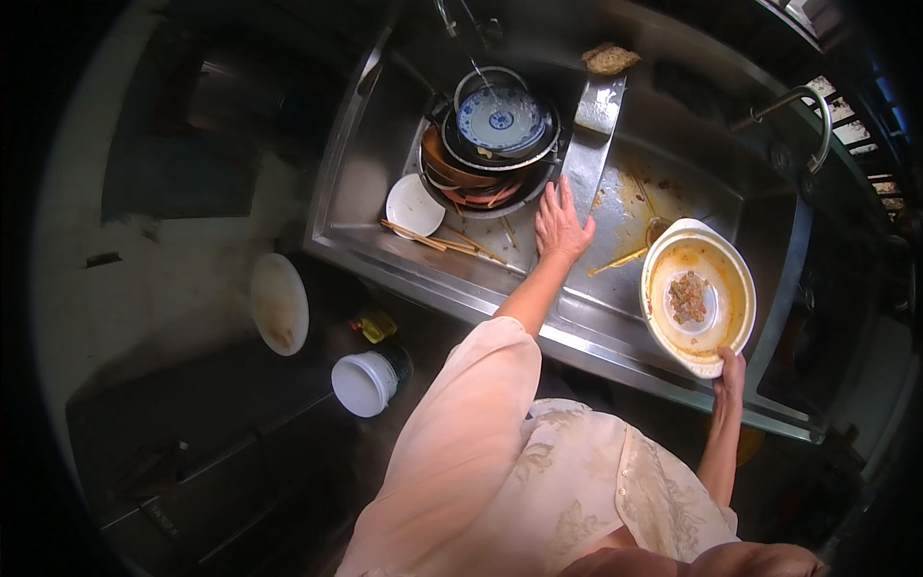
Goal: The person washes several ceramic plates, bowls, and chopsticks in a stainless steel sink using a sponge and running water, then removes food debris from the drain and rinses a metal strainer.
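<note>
My right hand (pixel 731 371) grips the rim of a white casserole bowl (pixel 657 317), tilted over the right sink basin, with orange stains and food scraps inside. My left hand (pixel 563 225) holds nothing, its fingers apart, over the divider (pixel 590 169) between the basins. Just left of it in the left basin stands a stack of pans and bowls, topped by a blue-and-white bowl (pixel 501 121) under a thin stream of water. A brown bowl (pixel 451 164) leans in the stack. A small white dish (pixel 416 205) and several chopsticks (pixel 461 247) lie nearer to me.
A sponge (pixel 609 59) sits at the divider's far end. Food residue and a yellowish utensil (pixel 618 261) lie in the right basin. A curved metal faucet (pixel 822 126) is at the right. A white bucket (pixel 358 385) and a round board (pixel 280 304) stand left of the sink.
</note>
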`<state>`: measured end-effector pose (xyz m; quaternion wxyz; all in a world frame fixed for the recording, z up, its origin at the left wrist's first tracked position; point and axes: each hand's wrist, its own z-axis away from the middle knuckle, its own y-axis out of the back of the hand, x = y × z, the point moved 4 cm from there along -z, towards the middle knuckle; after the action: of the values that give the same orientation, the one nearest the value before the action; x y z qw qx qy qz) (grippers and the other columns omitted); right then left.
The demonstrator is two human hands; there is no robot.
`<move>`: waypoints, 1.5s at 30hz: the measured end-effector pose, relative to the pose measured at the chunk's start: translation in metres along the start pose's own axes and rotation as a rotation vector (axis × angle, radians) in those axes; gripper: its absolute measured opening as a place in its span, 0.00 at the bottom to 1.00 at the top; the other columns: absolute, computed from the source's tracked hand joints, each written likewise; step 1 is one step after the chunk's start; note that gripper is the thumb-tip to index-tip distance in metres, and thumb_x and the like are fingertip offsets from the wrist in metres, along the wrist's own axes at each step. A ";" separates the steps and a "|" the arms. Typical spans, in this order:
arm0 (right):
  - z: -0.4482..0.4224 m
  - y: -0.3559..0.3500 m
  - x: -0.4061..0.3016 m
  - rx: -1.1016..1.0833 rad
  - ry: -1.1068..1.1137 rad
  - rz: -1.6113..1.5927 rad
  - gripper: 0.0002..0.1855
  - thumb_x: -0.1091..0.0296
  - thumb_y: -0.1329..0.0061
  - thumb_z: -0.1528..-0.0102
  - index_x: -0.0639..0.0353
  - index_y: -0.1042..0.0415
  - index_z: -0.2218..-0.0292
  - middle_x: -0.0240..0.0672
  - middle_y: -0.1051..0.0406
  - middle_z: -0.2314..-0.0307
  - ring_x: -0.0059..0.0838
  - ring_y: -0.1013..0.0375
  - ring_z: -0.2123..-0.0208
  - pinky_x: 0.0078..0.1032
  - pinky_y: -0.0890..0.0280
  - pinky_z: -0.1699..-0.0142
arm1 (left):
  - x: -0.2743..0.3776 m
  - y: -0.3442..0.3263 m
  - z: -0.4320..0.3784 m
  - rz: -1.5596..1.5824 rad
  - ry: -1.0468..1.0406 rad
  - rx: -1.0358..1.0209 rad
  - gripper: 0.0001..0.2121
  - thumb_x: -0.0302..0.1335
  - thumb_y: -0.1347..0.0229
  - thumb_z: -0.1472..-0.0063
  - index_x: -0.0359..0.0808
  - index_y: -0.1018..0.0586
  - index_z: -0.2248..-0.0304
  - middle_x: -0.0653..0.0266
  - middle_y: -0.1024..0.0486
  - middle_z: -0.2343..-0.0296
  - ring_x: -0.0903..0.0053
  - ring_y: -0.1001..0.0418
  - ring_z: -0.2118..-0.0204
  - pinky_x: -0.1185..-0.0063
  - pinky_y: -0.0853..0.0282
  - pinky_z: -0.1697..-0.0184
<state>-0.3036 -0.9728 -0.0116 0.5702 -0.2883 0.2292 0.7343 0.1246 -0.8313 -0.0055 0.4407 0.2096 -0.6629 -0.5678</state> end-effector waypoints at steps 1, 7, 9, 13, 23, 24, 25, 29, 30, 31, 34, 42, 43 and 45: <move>0.014 -0.008 -0.001 0.015 -0.008 -0.018 0.23 0.80 0.60 0.56 0.77 0.40 0.55 0.49 0.33 0.61 0.39 0.29 0.61 0.28 0.33 0.55 | 0.001 0.000 0.000 0.004 -0.033 0.042 0.42 0.41 0.45 0.53 0.35 0.52 0.42 0.49 0.51 0.46 0.58 0.46 0.46 0.67 0.45 0.47; 0.069 -0.062 -0.009 -0.033 0.092 -0.069 0.21 0.79 0.60 0.56 0.76 0.38 0.57 0.47 0.31 0.64 0.36 0.28 0.65 0.28 0.32 0.58 | -0.008 0.000 0.004 0.141 -0.266 0.150 0.36 0.39 0.48 0.49 0.31 0.46 0.44 0.44 0.58 0.43 0.56 0.61 0.39 0.64 0.61 0.39; 0.088 -0.087 -0.017 -0.048 0.100 -0.050 0.21 0.79 0.60 0.55 0.76 0.38 0.57 0.47 0.31 0.65 0.36 0.27 0.65 0.27 0.32 0.58 | -0.023 0.008 0.014 0.419 -0.299 0.059 0.32 0.41 0.53 0.43 0.30 0.45 0.44 0.42 0.51 0.45 0.55 0.57 0.40 0.68 0.59 0.40; 0.126 -0.155 -0.039 -0.105 0.065 -0.019 0.20 0.79 0.58 0.55 0.74 0.37 0.58 0.45 0.30 0.66 0.33 0.27 0.67 0.25 0.32 0.59 | -0.041 0.059 0.051 1.253 0.010 -0.452 0.30 0.47 0.62 0.37 0.30 0.44 0.45 0.52 0.42 0.47 0.68 0.45 0.43 0.76 0.51 0.42; 0.109 -0.357 -0.048 -0.234 0.021 0.199 0.19 0.78 0.58 0.54 0.73 0.36 0.58 0.44 0.29 0.68 0.32 0.26 0.70 0.25 0.30 0.63 | -0.160 0.143 0.000 1.723 0.572 -0.899 0.23 0.20 0.49 0.54 0.28 0.33 0.54 0.58 0.27 0.63 0.74 0.27 0.62 0.78 0.29 0.59; 0.101 -0.380 -0.049 -0.274 0.005 0.213 0.19 0.76 0.57 0.53 0.73 0.36 0.58 0.43 0.29 0.68 0.31 0.26 0.70 0.25 0.30 0.64 | -0.179 0.142 -0.013 1.723 0.600 -0.856 0.23 0.19 0.51 0.54 0.27 0.33 0.55 0.58 0.27 0.63 0.73 0.27 0.62 0.78 0.29 0.59; 0.090 -0.399 -0.046 -0.316 -0.014 0.218 0.19 0.75 0.57 0.52 0.73 0.36 0.58 0.43 0.29 0.68 0.31 0.26 0.70 0.25 0.29 0.64 | -0.195 0.139 -0.024 1.714 0.628 -0.815 0.22 0.17 0.53 0.55 0.27 0.33 0.55 0.58 0.27 0.64 0.73 0.27 0.62 0.77 0.28 0.60; 0.077 -0.463 -0.046 -0.366 0.044 0.075 0.19 0.70 0.56 0.50 0.66 0.36 0.57 0.39 0.28 0.68 0.27 0.27 0.71 0.25 0.30 0.70 | -0.218 0.127 -0.073 1.706 0.581 -0.623 0.24 0.17 0.53 0.56 0.29 0.34 0.54 0.58 0.29 0.61 0.71 0.28 0.60 0.74 0.29 0.58; 0.072 -0.474 -0.046 -0.322 0.070 0.132 0.19 0.70 0.56 0.51 0.63 0.36 0.56 0.38 0.29 0.69 0.26 0.27 0.71 0.25 0.30 0.71 | -0.217 0.133 -0.083 1.727 0.608 -0.601 0.25 0.17 0.53 0.57 0.29 0.34 0.54 0.58 0.29 0.62 0.70 0.27 0.61 0.73 0.29 0.57; 0.065 -0.484 -0.044 -0.288 0.097 0.184 0.19 0.71 0.55 0.51 0.61 0.36 0.56 0.37 0.29 0.70 0.25 0.27 0.71 0.25 0.30 0.73 | -0.216 0.142 -0.091 1.743 0.629 -0.569 0.26 0.17 0.53 0.57 0.29 0.35 0.54 0.57 0.29 0.62 0.69 0.27 0.61 0.72 0.28 0.57; 0.032 -0.507 -0.045 -0.202 0.252 0.158 0.20 0.72 0.55 0.52 0.60 0.38 0.56 0.37 0.29 0.70 0.26 0.28 0.72 0.25 0.29 0.74 | -0.219 0.129 -0.124 1.736 0.517 -0.582 0.28 0.16 0.54 0.56 0.31 0.38 0.51 0.56 0.32 0.58 0.67 0.30 0.57 0.71 0.29 0.56; -0.037 -0.526 -0.005 -0.021 0.327 0.104 0.20 0.74 0.51 0.58 0.65 0.33 0.60 0.43 0.28 0.67 0.32 0.26 0.66 0.28 0.31 0.63 | -0.238 0.080 -0.166 1.689 0.422 -0.580 0.29 0.13 0.55 0.57 0.32 0.39 0.50 0.57 0.33 0.57 0.65 0.31 0.56 0.69 0.27 0.57; -0.029 -0.535 -0.003 -0.025 0.293 0.120 0.20 0.74 0.51 0.59 0.65 0.32 0.60 0.43 0.27 0.68 0.32 0.26 0.66 0.27 0.30 0.64 | -0.247 0.081 -0.166 1.685 0.419 -0.587 0.29 0.13 0.55 0.57 0.33 0.40 0.50 0.57 0.34 0.57 0.65 0.31 0.55 0.68 0.27 0.57; -0.023 -0.539 0.000 -0.054 0.216 0.116 0.20 0.73 0.51 0.58 0.63 0.34 0.60 0.40 0.28 0.70 0.29 0.27 0.70 0.25 0.31 0.74 | -0.252 0.080 -0.169 1.694 0.406 -0.617 0.31 0.13 0.55 0.57 0.34 0.41 0.49 0.56 0.35 0.56 0.63 0.31 0.55 0.66 0.27 0.56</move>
<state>0.2232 -0.8562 -0.0324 0.4909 -0.3673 0.2856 0.7366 0.4136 -0.7094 -0.0231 0.8529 -0.3765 -0.3245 -0.1596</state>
